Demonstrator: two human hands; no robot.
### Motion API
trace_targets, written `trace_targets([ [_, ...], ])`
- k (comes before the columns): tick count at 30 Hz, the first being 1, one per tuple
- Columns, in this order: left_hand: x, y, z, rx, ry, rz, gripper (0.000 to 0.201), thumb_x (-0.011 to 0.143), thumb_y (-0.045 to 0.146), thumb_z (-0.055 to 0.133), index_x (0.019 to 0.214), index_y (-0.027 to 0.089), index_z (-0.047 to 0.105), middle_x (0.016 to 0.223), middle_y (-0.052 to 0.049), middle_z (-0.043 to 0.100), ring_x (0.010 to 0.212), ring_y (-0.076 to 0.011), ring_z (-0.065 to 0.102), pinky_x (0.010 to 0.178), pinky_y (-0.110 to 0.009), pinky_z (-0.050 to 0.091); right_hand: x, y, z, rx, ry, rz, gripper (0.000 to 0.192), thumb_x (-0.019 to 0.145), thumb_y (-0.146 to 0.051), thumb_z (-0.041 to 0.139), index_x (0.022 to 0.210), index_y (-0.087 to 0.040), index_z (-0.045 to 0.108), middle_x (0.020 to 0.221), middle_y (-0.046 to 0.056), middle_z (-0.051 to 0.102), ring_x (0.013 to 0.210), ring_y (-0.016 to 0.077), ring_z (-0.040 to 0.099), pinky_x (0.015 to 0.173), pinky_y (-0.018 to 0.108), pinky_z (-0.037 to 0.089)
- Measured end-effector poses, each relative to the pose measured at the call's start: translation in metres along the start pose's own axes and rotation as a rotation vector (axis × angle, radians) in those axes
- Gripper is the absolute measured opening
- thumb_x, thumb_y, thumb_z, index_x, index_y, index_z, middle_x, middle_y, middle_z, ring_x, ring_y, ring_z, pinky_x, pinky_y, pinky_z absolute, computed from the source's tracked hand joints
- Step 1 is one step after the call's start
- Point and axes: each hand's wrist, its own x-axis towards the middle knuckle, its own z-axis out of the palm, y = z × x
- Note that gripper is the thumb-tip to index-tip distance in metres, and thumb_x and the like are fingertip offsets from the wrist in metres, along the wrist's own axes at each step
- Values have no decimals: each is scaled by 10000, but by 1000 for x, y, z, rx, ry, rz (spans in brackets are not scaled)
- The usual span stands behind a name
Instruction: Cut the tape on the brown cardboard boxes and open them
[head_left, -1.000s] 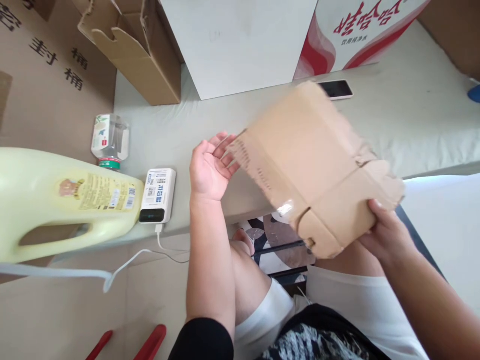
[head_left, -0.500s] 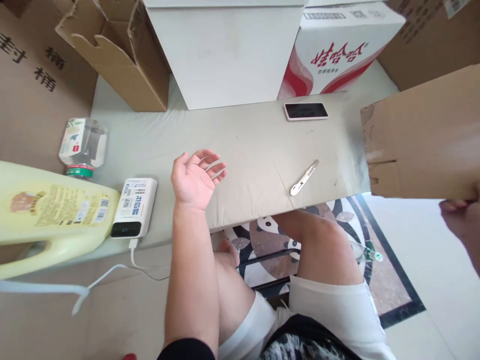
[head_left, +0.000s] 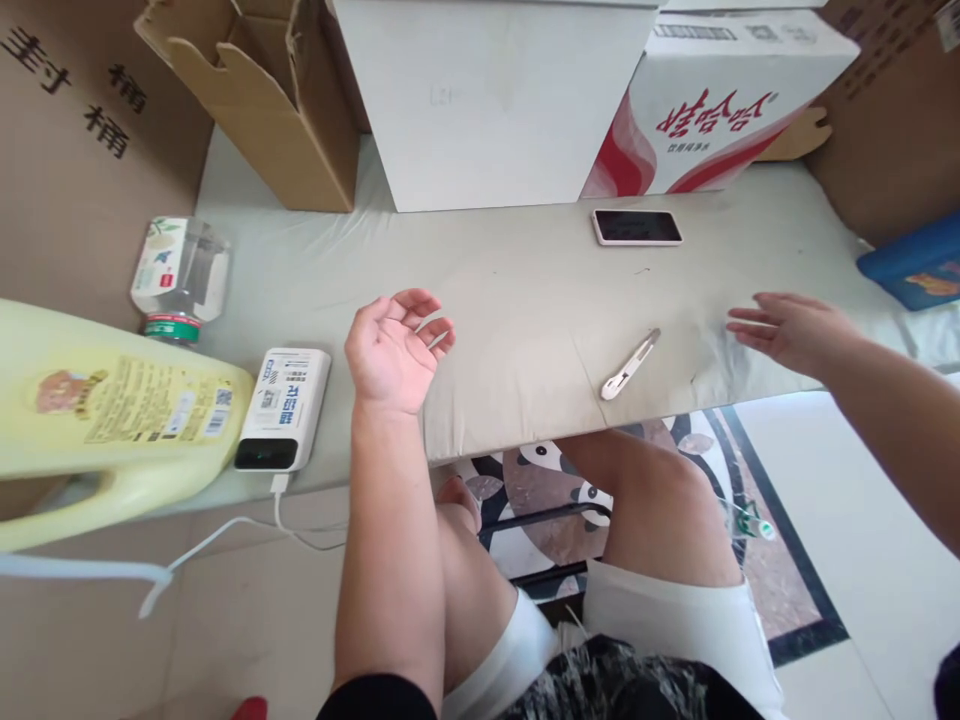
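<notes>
My left hand [head_left: 397,352] rests palm up over the front part of the covered table [head_left: 517,300], its fingers loosely curled and apart with nothing in them. To the right, my right hand [head_left: 787,330] hovers above the table with its fingers stretched out, also holding nothing. Between the two hands lies a white utility knife [head_left: 630,364], nearer to the right one. A phone [head_left: 637,228] with a dark screen and pale case lies farther back. Left of my left hand sits a white power bank [head_left: 285,410] with a cable plugged into its end.
Along the back stand an open cardboard box [head_left: 255,110], a plain white box [head_left: 495,110] and a white-and-red carton [head_left: 705,120]. A big yellow jug [head_left: 112,420] and a clear bottle [head_left: 184,275] are at left. A blue package [head_left: 919,265] lies far right.
The cardboard piece that my right hand held at the right is gone from view. That hand has moved in over the table, opened. My left hand has barely moved; the view shifted slightly.
</notes>
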Motion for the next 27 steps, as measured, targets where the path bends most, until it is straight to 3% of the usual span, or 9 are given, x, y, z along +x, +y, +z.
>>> trace_targets([
  [3,-6,3,-5,1,-6,-3,349,782,462,567,796,160,744,956,-90,733,720,-154,663,662,-282,553,-16,-5,18,46,-85,11,79,920,-170,579,866,-227,579,842,88,698,689,138,719,743,282,578],
  [6,-10,9,-10,-40,18,-4,369,765,452,568,792,135,753,963,-95,742,712,-132,661,662,-262,543,-27,-31,40,38,-169,-64,63,882,-172,607,871,-234,617,826,71,693,638,124,690,659,256,556],
  [12,-12,15,-12,-129,26,-15,322,757,416,574,770,137,734,835,-68,725,662,-125,654,657,-258,532,-43,-93,122,-84,-328,-393,187,805,-131,598,964,-228,621,837,25,674,654,136,652,588,273,516],
  [16,-12,17,-14,-156,45,-24,304,777,400,562,751,140,717,791,-57,703,647,-121,652,647,-249,523,-55,-139,182,-183,-347,-670,275,778,-135,622,1031,-236,662,959,27,661,766,154,621,732,338,543],
  [21,-10,21,-22,-183,36,-20,292,801,391,572,753,140,712,790,-51,693,655,-123,658,665,-254,519,-85,-200,240,-322,-297,-1100,383,770,-109,586,1126,-230,660,1109,57,673,939,194,630,964,435,534],
  [27,-9,26,-25,-242,46,-13,281,810,360,537,706,149,691,745,-48,648,632,-133,631,671,-283,489,-136,-234,322,-389,-464,-1424,424,778,-94,579,1154,-279,643,1276,56,627,1094,217,643,1047,416,533],
])
